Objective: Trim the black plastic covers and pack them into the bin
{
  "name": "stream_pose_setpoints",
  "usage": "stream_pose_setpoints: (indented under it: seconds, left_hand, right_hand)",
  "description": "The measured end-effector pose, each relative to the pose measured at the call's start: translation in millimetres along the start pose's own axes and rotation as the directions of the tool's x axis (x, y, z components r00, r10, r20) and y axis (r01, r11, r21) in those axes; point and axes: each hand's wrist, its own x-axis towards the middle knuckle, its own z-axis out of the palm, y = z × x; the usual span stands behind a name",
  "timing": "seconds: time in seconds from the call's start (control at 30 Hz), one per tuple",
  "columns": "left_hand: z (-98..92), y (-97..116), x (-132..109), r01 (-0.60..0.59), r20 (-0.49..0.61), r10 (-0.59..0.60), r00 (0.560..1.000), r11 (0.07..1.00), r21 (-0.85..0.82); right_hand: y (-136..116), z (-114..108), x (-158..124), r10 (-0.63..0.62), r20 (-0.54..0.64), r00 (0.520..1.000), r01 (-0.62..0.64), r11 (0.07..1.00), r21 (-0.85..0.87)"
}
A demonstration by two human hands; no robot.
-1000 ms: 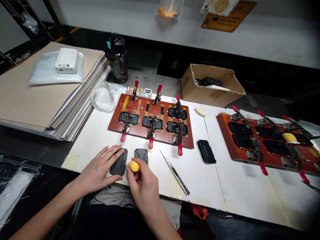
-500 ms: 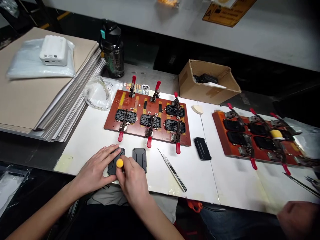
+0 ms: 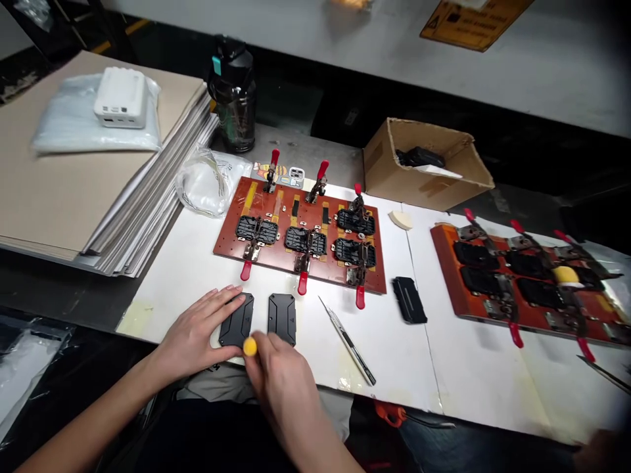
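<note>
Yellow warning sign [image 3: 476, 18] bears a triangle, well beyond the left hand [image 3: 200, 326].

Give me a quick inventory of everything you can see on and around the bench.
Panels: 3, black, on the white bench top, two by the hands, one further right
Clamp boards: 2, red-brown, holding black parts, centre and right
Yellow sponges: 2, yellow, one in the right hand, one on the right board
Craft knife: 1, silver, beside the panels
Cardboard box: 1, brown, behind the boards
Bottle: 1, black, back of bench
Power bank: 1, white, on a cardboard stack
Co-worker's hand: 1, blurred, bottom right corner
Left hand: 1, flat on a panel
Right hand: 1, pinching the sponge
</note>
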Motion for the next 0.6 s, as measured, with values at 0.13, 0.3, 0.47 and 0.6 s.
stream_pose_setpoints:
  seconds: [0.13,0.3,0.47,0.6]
  left_hand:
    - [0.2,0,0,0.003,-0.001,-0.003,1.000,1.000,0.010]
    - [0.5,0,0,0.003,-0.020,-0.003,1.000,1.000,-0.009]
    - [1.2,-2,-1,-0.018,0.003,0.018,1.000,0.999,0.041]
    - [1.5,-2,-1,-0.027,-0.014,0.028,1.000,0.998,0.049]
  right_hand:
    - [-5,-19,-8,-0.057,-0.030,0.998,0.061,0.988,0.140]
    - [-2,1,21,-0.026,-0.163,0.986,0.032,0.999,0.034]
    - [6,-3,6,-0.040,-0.029,0.999,0.040,0.999,-0.014]
    - [6,-5,3,-0.058,-0.129,0.990,0.059,0.998,0.001]
